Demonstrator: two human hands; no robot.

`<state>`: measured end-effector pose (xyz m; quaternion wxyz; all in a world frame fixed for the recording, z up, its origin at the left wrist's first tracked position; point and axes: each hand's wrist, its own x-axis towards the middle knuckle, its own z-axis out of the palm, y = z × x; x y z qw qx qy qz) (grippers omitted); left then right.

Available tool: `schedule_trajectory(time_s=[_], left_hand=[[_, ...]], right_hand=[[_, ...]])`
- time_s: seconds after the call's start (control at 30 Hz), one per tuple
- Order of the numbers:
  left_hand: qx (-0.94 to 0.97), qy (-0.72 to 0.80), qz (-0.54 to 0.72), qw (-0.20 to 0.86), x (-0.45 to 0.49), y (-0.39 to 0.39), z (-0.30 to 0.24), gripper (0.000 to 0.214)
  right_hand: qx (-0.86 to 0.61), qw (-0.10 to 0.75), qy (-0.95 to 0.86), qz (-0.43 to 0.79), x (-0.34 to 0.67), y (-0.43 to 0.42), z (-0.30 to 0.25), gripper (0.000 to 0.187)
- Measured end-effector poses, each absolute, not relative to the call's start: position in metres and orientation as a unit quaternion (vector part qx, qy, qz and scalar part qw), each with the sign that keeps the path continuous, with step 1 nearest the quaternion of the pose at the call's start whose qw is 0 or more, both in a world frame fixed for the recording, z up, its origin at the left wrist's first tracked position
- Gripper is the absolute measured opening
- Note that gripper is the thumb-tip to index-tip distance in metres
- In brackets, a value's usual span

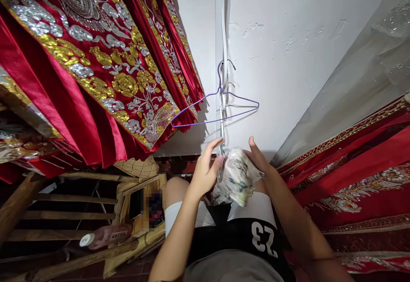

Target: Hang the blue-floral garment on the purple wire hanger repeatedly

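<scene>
A crumpled whitish cloth with a dark and greenish print (239,175) is bunched up over my lap, slightly blurred. My left hand (206,168) is at its left edge, fingers stretched and thumb apart, beside a pale vertical strip on the wall. On the cloth's other side is my right hand (259,158), its thumb pointing up. The cloth hides the other right fingers, so I cannot tell if they grip it. Above both hands, a bare purple wire hanger (214,121) hangs by its hook from a white vertical strip (224,34).
Red garments with gold and silver sequins (124,85) hang at the left. More red embroidered fabric (358,188) hangs at the right, below sheer pale cloth. A bamboo chair (77,215) stands lower left, with a drink bottle (105,236) lying by it.
</scene>
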<state>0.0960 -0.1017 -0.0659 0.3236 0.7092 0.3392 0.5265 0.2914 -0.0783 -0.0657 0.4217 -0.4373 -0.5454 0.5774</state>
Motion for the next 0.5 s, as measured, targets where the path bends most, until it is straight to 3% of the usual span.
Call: schedule_trajectory(time_s=[0.1,0.17,0.27,0.3,0.43,0.5], left_hand=[[0.744,0.266,0.438,0.428,0.095,-0.087,-0.075,0.078],[0.770,0.254,0.391,0.436,0.093,-0.079,-0.085,0.091],[0.832,0.328,0.300,0.333,0.079,-0.069,-0.095,0.083],[0.846,0.363,0.266,0.285,0.071,-0.066,-0.094,0.077],[0.855,0.486,0.118,0.138,0.039,-0.060,-0.075,0.055],[0.834,0.541,0.023,0.106,0.027,-0.060,-0.062,0.049]], right_hand=[[-0.357,0.276,-0.609,0.652,0.303,-0.081,-0.036,0.070],[-0.336,0.230,-0.684,0.605,0.312,-0.078,-0.020,0.049],[-0.398,0.297,-0.730,0.469,0.323,-0.062,-0.007,0.019],[-0.428,0.339,-0.726,0.417,0.325,-0.053,-0.007,0.020],[-0.477,0.419,-0.713,0.297,0.321,-0.003,-0.022,0.072],[-0.470,0.435,-0.712,0.287,0.315,0.022,-0.034,0.070]])
